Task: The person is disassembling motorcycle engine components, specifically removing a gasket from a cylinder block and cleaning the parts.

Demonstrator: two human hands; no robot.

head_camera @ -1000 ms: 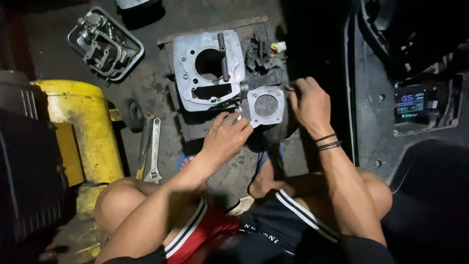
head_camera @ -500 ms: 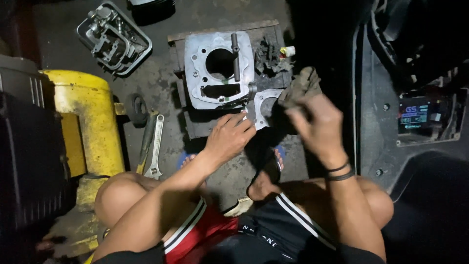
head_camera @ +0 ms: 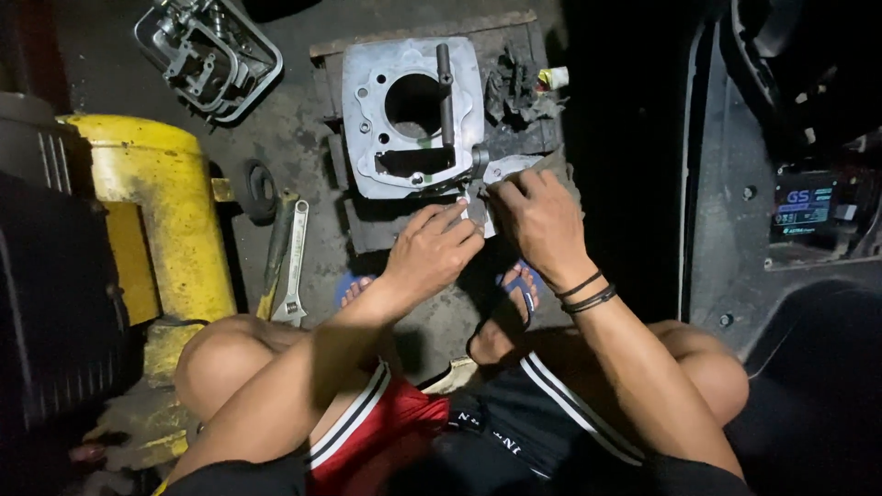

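Dark, greasy concrete floor [head_camera: 303, 138] of a dim workshop; person squats over it, knees at 6-7 o'clock. Black vehicle body panel [head_camera: 735, 230] fills 3 o'clock side. Yellow drum [head_camera: 161, 211] lies at 9 o'clock, long axis approx 12-to-6. Grey engine cylinder block [head_camera: 409, 115] sits flat on a wooden board [head_camera: 514, 41] at 12 o'clock, bore facing up, a dark rod [head_camera: 446, 92] across it running 12-to-6. Metal tray of parts [head_camera: 207, 55] at 11 o'clock. Adjustable wrench [head_camera: 294, 266] on floor at 8 o'clock, handle twd 12, jaw end twd 6. Small metal part [head_camera: 491, 179] just below block at centre; its axis can't be made out. Left hand [head_camera: 432, 253] fingers bunched, pinching it; right hand [head_camera: 542, 220] curled, gripping it from 3 o'clock. Hands touch.
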